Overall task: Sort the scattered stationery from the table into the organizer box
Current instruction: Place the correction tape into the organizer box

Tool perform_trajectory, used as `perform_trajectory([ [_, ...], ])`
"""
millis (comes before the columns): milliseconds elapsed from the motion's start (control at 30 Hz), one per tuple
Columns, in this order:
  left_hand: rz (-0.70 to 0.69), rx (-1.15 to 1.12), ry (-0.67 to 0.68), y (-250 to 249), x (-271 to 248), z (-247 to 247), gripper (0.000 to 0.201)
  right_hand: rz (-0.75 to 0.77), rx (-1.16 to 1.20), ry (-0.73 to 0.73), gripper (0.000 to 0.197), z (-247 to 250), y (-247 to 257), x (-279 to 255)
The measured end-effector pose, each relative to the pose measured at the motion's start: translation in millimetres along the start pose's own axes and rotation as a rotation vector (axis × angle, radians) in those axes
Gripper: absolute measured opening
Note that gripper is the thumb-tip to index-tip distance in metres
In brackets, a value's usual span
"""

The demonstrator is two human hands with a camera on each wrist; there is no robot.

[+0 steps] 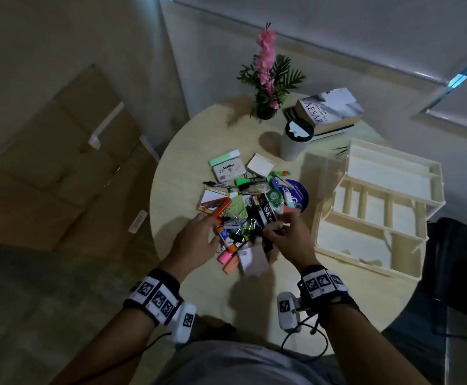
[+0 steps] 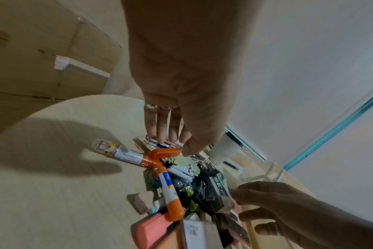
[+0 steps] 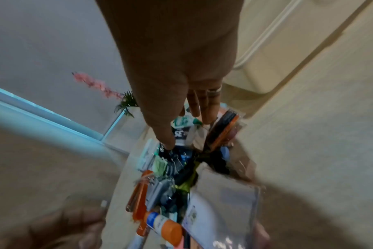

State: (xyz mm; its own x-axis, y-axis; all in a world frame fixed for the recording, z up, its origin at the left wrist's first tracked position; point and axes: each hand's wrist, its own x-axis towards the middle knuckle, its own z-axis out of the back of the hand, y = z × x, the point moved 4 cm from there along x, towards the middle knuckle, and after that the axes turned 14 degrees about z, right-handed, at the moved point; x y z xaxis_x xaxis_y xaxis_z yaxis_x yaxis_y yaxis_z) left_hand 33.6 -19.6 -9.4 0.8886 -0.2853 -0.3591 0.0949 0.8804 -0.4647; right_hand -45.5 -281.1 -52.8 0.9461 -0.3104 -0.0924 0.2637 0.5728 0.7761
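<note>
Where my fingers meet the pile, the left hand [image 1: 193, 240] hangs with its fingers [image 2: 162, 128] straight and loosely spread, tips just over the orange stapler [image 2: 165, 152] and holding nothing. My right hand [image 1: 290, 234] has its fingers curled down into the near side of the stationery heap [image 1: 251, 207], among the black binder clips [image 2: 204, 190]. I cannot tell whether they pinch anything, since the right wrist view is blurred.

Between my two hands lies the glue stick [image 1: 226, 238] with its orange cap, and nearer me a pink eraser [image 1: 224, 257] and a white paper pad [image 1: 251, 261]. Farther out in the heap I see the green correction tape [image 1: 274, 196], a green highlighter [image 1: 244, 181], the Artline ink pad [image 1: 229, 169] and a small white box [image 1: 260, 165].

All of this sits on the round pale table [image 1: 187, 151]. The organizer box [image 1: 376, 209], cream with open compartments, stands on the table to my right, just beside the heap. At the far side stand a lidded cup [image 1: 294, 140], a stack of books [image 1: 326, 109] and a potted pink flower [image 1: 267, 79].
</note>
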Motion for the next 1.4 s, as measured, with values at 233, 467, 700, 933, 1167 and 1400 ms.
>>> perform_trajectory([
  [233,0.168,0.021,-0.083,-2,38,-4,0.026,-0.048,-0.135,-0.030,0.044,-17,-9,1],
  [467,0.212,0.105,-0.055,-9,56,-19,0.034,-0.114,-0.094,-0.026,0.046,-20,-17,5],
  [700,0.166,0.093,-0.077,-13,60,-18,0.021,-0.028,-0.259,-0.036,0.026,-12,-5,5],
  [933,0.157,0.063,-0.061,-17,55,-4,0.011,0.162,-0.391,-0.077,0.052,13,17,-13],
  [1167,0.085,-0.105,-0.021,-37,40,5,0.007,0.136,-0.267,-0.159,0.048,59,14,-40],
  [1400,-0.078,-0.391,0.281,-108,19,-17,0.011,-0.113,-0.082,-0.389,0.033,148,-37,-111],
])
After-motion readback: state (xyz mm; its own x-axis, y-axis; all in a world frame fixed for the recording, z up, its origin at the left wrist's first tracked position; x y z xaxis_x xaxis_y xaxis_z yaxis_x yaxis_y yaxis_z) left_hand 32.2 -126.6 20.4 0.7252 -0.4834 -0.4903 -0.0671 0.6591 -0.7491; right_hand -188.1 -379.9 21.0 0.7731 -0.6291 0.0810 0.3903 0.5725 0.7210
